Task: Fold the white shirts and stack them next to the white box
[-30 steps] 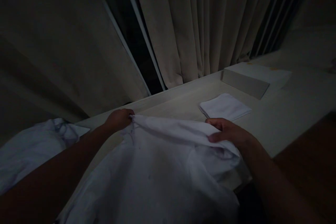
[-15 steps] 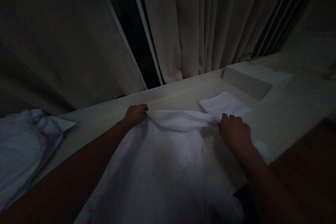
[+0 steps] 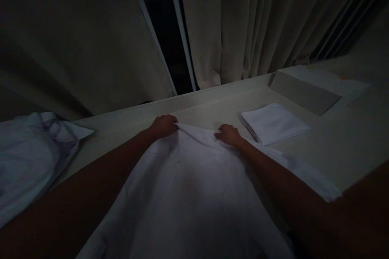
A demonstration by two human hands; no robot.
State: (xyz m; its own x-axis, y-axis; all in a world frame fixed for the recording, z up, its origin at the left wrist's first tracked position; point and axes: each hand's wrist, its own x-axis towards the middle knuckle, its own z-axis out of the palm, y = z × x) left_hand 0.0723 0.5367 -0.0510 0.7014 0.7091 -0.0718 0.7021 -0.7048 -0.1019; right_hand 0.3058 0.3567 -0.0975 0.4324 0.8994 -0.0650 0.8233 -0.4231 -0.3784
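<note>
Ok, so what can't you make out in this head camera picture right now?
All in the head view:
Held white cloth: near end cut off by the bottom edge.
White cloth heap: cut off by the left edge.
Right hand: too dark and small to tell how firmly its fingers grip.
Orange marks: too blurred to identify.
Behind the curtains: hidden by their fabric.

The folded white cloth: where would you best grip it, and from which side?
Probably by its left edge, coming from the left with the right hand, once free of the white garment: the folded white cloth lies flat, layers show along that edge, and a box-like object stands behind it.
</note>
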